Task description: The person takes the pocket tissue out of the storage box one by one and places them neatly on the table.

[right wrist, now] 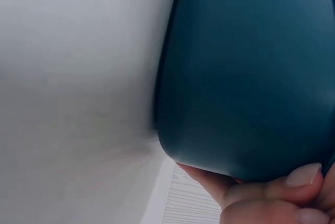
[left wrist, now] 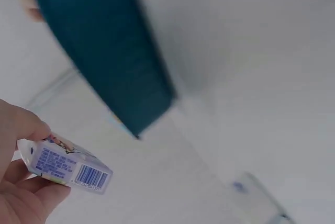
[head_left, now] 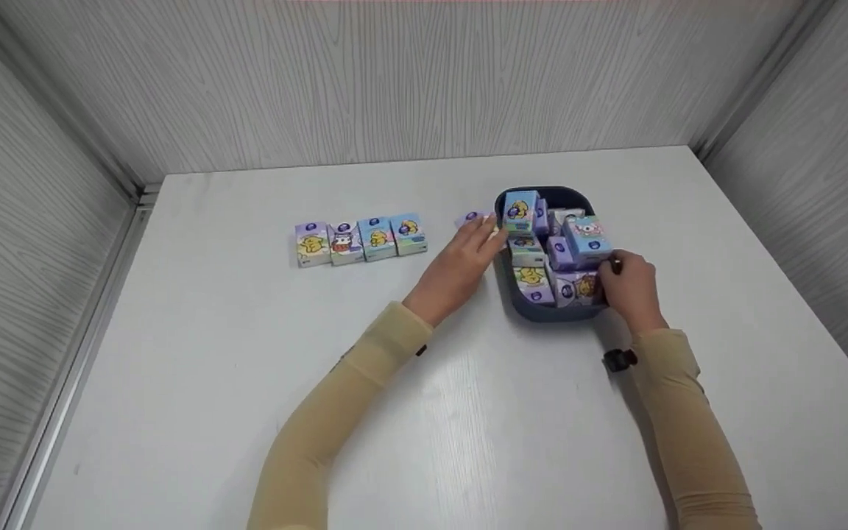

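Our left hand point(head_left: 459, 266) pinches 1 small packet point(left wrist: 73, 167), just left of the dark bin point(head_left: 556, 315) | our right hand point(head_left: 631, 291) grips the bin's right side | we judge the packet light, soft, squashable; best held by narrow sides | bin wall close right, row of 4 packets point(head_left: 347, 244) left; room nearer us on the table point(head_left: 461, 442)

You have two hands: one left hand point(head_left: 457, 274) and one right hand point(head_left: 630, 288). To the left of your left fingers I count four row packets point(head_left: 378, 239). Your left fingers hold one single packet point(left wrist: 73, 164). Between left and right fingers is one container point(head_left: 553, 313), with at least eight inside packets point(head_left: 561, 254); deeper I cannot count.
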`<action>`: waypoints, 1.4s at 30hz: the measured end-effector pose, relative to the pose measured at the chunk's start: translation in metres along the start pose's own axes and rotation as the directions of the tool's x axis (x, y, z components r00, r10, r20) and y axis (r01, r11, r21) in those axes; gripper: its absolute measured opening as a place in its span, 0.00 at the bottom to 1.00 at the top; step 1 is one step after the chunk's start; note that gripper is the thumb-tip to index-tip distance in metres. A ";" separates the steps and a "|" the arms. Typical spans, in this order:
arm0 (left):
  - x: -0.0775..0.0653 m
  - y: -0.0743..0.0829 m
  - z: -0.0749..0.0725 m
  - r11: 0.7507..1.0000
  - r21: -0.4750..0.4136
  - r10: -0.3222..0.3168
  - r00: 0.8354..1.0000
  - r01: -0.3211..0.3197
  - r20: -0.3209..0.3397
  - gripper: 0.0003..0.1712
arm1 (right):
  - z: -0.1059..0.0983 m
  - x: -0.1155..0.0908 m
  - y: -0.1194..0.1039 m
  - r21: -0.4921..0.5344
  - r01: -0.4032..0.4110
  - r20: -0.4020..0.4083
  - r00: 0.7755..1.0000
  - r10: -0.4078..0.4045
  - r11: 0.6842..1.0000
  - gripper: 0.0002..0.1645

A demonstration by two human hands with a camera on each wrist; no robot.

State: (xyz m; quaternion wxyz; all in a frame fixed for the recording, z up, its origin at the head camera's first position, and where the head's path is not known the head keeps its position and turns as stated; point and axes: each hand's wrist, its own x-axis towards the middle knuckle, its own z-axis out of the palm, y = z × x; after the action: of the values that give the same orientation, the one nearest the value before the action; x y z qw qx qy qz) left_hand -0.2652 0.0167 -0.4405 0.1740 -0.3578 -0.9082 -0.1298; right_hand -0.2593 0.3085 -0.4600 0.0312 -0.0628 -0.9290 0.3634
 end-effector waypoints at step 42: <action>0.002 -0.031 0.023 0.975 0.208 -0.135 0.945 0.073 0.299 0.13 | -0.001 -0.001 -0.001 0.024 -0.037 0.042 0.998 0.036 0.999 0.28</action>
State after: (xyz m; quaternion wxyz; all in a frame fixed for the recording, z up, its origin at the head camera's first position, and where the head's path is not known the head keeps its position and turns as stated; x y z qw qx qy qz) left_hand -0.2928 0.0041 -0.4644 0.0556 -0.3065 -0.9502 0.0085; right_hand -0.2583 0.3083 -0.4585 0.0062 -0.0718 -0.9236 0.3765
